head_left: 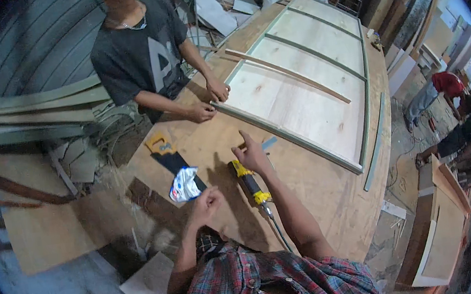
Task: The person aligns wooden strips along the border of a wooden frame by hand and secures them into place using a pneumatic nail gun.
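Head view looks down on a large plywood desk [322,195] where a pale framed panel [303,75] lies flat, its near edge steadied by a co-worker's two hands [210,100], probably so it does not slide. The person's right hand [253,155] rests on the desk just beside the panel's near edge, index finger stretched toward it and the other fingers loosely spread, holding nothing; its heel touches a yellow-and-black power tool [249,183] lying with its cable trailing back. The left hand [205,200] hovers curled into a loose fist, and whether it holds anything cannot be told. A crumpled foil packet [183,184] sits close by.
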Motion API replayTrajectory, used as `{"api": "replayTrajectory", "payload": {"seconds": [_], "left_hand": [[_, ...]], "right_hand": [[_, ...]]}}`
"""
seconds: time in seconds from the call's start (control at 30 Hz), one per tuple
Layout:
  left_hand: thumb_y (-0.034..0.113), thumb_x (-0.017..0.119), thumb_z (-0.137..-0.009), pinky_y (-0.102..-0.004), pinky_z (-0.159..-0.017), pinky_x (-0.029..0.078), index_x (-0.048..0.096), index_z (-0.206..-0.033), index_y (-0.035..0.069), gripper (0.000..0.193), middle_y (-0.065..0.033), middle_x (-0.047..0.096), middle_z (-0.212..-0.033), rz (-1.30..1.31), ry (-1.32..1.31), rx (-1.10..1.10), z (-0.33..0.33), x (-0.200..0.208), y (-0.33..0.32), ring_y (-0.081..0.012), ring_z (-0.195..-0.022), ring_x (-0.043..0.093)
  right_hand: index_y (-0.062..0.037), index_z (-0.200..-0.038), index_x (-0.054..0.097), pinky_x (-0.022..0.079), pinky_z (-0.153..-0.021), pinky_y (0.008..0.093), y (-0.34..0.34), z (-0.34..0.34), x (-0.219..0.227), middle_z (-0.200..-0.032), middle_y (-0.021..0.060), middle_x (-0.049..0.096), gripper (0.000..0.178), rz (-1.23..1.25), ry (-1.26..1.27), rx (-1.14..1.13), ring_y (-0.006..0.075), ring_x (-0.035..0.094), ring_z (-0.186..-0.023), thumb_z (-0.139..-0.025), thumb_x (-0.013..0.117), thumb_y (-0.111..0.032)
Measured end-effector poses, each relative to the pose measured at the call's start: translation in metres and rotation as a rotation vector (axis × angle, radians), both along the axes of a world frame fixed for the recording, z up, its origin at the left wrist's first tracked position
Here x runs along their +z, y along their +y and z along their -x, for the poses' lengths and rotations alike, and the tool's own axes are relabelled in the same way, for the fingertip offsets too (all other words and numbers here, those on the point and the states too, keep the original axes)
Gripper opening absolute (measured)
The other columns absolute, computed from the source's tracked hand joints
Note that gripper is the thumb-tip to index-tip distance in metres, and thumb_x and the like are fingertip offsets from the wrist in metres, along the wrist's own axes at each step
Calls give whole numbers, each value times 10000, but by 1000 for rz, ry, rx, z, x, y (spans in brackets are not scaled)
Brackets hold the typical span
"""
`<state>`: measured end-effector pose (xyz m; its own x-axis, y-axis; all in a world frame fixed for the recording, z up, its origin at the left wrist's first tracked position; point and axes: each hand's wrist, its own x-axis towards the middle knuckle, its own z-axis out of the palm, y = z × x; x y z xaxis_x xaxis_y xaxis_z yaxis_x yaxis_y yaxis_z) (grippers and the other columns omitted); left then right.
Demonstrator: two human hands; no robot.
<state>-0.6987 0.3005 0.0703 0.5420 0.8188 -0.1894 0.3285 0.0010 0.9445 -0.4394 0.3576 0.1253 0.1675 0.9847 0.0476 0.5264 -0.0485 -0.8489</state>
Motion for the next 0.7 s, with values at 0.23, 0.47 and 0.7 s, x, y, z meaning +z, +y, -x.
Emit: {"api": "replayTrajectory", "payload": {"seconds": [0.23,0.47,0.7], "left_hand": [[146,653,-934,-299,-855,511,560,-1270,-36,394,-66,665,-994,219,-38,86,57,-52,71,-128,-941,631],[107,636,-938,-274,-837,530,567,-1243,-38,345,-87,672,-1034,100,-37,-226,-21,-13,233,-126,-956,636],[86,583,-941,-247,-621,502,602,-1138,-4,217,-81,687,-892,-88,-294,-207,-72,16,357,-92,-721,618]], "right_hand": [[-6,-1403,407,451,-979,471,-64,35,-58,-1292,272,534,683,48,-195,-309,429,541,-1152,-805,703,-151],[-137,-1390,486,477,-962,450,-73,55,-77,-1192,183,637,726,191,-359,-638,377,597,-1121,-719,763,-159],[-183,-1399,470,460,-957,434,-76,83,-71,-1180,127,643,769,329,-453,-676,326,602,-1118,-706,803,-223]]}}
